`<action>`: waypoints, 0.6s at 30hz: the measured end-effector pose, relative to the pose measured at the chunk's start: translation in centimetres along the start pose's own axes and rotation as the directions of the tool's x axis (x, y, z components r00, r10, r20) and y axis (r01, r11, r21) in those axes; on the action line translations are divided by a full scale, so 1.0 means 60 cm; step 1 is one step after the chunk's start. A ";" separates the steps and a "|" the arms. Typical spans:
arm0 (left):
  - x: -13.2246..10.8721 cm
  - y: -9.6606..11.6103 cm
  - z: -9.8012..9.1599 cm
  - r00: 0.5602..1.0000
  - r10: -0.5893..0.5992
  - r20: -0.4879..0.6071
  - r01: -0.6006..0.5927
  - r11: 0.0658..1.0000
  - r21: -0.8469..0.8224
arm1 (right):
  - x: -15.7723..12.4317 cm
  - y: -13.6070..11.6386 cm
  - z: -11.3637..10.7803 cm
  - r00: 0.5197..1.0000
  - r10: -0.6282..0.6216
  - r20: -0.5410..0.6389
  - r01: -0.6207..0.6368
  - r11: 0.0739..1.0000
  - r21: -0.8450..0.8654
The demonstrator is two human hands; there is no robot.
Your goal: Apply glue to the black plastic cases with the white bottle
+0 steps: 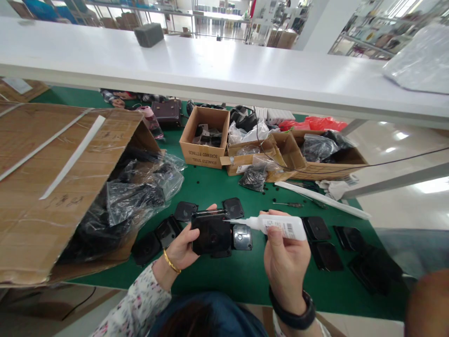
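My left hand (183,244) grips a black square plastic part (212,235) by its left side, thumb on its face. In my right hand (286,260) is a white glue bottle (285,226), held sideways with its long thin nozzle pointing left. The nozzle tip reaches the upper right edge of the black part; whether it touches I cannot tell. Around my left hand lie more black square parts (185,211), and a shiny one (242,237) sits just right of the held part. Several dark square parts (317,228) rest to the right of my right hand.
A large cardboard carton (63,187) with bagged black parts opens at the left. Behind are a smaller cardboard box (204,157) and a long box (329,171) with bags. A screwdriver (288,204) and white strip (322,200) lie on the green mat. A white shelf (224,65) spans above; another person's hand (118,102) shows beyond.
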State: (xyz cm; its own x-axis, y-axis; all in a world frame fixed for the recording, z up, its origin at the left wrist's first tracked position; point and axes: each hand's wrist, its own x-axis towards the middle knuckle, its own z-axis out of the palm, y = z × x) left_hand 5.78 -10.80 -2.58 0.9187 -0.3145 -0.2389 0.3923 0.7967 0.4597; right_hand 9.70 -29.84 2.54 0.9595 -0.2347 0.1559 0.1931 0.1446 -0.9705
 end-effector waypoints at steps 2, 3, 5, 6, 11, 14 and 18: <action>-0.001 -0.001 -0.003 0.999 0.008 0.034 -0.008 1.000 -0.007 | -0.001 -0.007 0.004 0.999 -0.033 0.035 0.034 0.999 -0.030; -0.001 -0.001 -0.005 0.999 0.013 0.047 -0.013 1.000 -0.011 | -0.001 -0.011 0.007 0.998 -0.052 0.040 0.054 0.998 -0.040; -0.002 -0.001 -0.007 0.998 0.023 0.063 -0.023 1.000 -0.016 | -0.002 -0.019 0.014 0.995 -0.086 0.055 0.089 0.995 -0.053; -0.002 0.000 -0.007 0.997 0.030 0.067 -0.029 0.999 -0.017 | -0.002 -0.023 0.018 0.992 -0.104 0.069 0.108 0.992 -0.062; -0.003 0.003 -0.010 0.997 0.060 0.057 -0.059 0.998 -0.013 | -0.001 -0.038 0.027 0.956 -0.229 0.184 0.260 0.951 -0.168; -0.004 0.006 -0.014 0.996 0.079 0.034 -0.079 0.997 0.003 | 0.001 -0.046 0.029 0.922 -0.282 0.264 0.345 0.909 -0.233; -0.006 0.007 -0.017 0.996 0.085 0.023 -0.086 0.996 0.030 | 0.002 -0.057 0.031 0.879 -0.328 0.346 0.430 0.858 -0.280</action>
State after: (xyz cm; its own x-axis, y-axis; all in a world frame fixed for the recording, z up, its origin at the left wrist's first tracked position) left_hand 5.57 -9.84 -3.17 0.9496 -0.2571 -0.1796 0.3132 0.8050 0.5039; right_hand 9.52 -28.57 6.20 0.8511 0.0789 0.5190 0.5211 -0.2457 -0.8173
